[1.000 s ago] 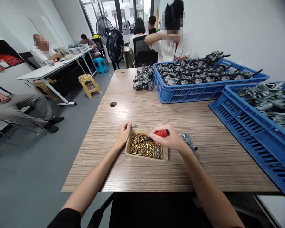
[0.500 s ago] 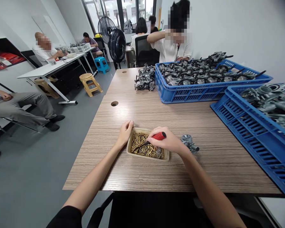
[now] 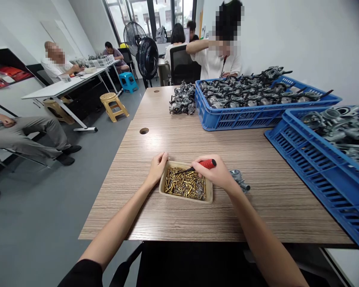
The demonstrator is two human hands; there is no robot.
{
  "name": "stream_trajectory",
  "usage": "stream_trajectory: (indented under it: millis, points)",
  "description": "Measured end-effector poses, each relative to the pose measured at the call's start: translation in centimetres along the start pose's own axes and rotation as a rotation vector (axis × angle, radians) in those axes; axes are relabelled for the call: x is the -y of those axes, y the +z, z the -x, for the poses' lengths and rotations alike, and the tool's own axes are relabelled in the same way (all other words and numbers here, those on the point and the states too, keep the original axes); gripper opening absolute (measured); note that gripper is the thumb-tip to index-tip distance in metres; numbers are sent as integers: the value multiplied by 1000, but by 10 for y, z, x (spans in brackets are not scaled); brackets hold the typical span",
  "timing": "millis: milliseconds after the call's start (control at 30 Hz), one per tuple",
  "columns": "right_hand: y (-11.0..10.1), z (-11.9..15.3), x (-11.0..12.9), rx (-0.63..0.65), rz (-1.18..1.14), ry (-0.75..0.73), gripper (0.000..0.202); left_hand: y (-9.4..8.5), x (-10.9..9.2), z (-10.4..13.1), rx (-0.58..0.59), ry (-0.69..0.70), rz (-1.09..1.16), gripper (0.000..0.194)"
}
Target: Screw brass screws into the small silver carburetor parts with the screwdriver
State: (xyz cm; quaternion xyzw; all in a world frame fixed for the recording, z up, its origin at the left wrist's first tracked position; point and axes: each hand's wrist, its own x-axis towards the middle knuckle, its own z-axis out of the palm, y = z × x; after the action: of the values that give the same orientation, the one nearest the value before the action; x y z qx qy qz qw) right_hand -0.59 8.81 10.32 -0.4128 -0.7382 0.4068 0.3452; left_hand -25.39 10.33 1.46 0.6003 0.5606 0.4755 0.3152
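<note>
My right hand [image 3: 214,171] is closed round the red handle of a screwdriver [image 3: 208,163]. Its dark shaft slants left, with the tip over the brass parts near the far side of a cream plastic box [image 3: 209,198]. Inside lie many small brass jets or screws [image 3: 184,185], some silver-coloured ones among them. My left hand [image 3: 158,167] is closed beside the box's far left corner; a tiny pale tip shows at its fingers, too small to name. Right of the box, a grey metal carburetor [image 3: 239,180] rests on the table, partly hidden by my right wrist.
Blue crates full of carburetors stand at the back right [image 3: 242,119] and right [image 3: 311,159] of the wood-grain table [image 3: 179,223]. More carburetors [image 3: 182,97] are piled beside the back crate. A co-worker [image 3: 218,59] sits across the table. A black fan [image 3: 147,57] stands behind.
My right hand has shifted to the right, and the screwdriver's tip has moved up and right towards the box's far side. The left hand has stayed in place.
</note>
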Motion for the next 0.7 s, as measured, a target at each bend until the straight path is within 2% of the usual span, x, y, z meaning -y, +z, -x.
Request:
stream_trajectory:
  millis: [67,200,267,500,633,700]
  points:
    - [-2,1,0,53,-80,37,27,0,0,0,1,0,7,46]
    - [-6,2,1,237,-150,68,29,0,0,0,4,-3,13,45]
    - [-6,2,1,268,-141,66,29,0,0,0,2,-3,8,45]
    - [1,1,4,246,-68,49,27,0,-1,0,-3,1,-6,45]
    - [5,2,3,194,-43,21,27,0,-1,0,-3,-2,-14,45]
    - [6,1,1,134,17,-41,25,0,-2,1,1,-4,-11,45]
